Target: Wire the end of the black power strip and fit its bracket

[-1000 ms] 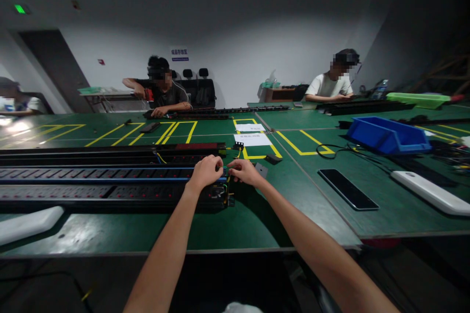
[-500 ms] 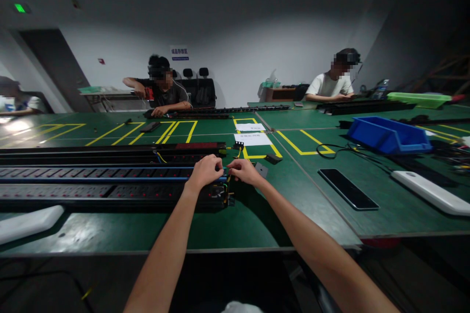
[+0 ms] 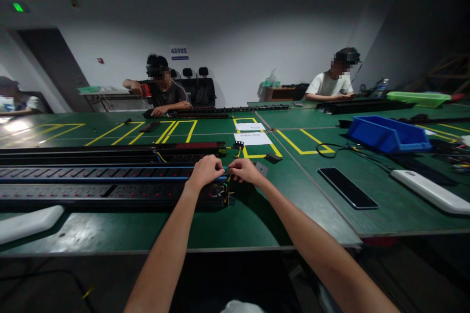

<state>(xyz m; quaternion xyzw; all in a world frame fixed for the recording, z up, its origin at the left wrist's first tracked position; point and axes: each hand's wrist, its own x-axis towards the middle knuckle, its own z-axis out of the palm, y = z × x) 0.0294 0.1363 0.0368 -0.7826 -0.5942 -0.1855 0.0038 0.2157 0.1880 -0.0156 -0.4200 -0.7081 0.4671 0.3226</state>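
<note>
Several long black power strips [image 3: 154, 191] lie side by side on the green table, their ends towards the middle. At the end of the blue-edged power strip [image 3: 110, 174], my left hand [image 3: 206, 171] rests over the housing with fingers closed in a pinch. Facing it, my right hand [image 3: 246, 171] is also pinched, its fingertips almost meeting the left ones. A small bit of green wire [image 3: 226, 170] shows between the fingertips; its ends are hidden. Loose wires and a connector [image 3: 230, 200] stick out of the nearest strip's end. Beside my right hand lies a grey end plate [image 3: 262, 168].
To the right are a dark phone [image 3: 347, 188], a white power bank-like block [image 3: 429, 190] and a blue bin [image 3: 389, 134] beside black cables. Another white object [image 3: 31, 222] lies at left. Paper labels [image 3: 252, 138] sit mid-table. Co-workers [image 3: 167, 90] sit across the table.
My hands stay at the strip's end with only a slight shift of the fingers. The right fingertips turn a little; the strips stay put.
</note>
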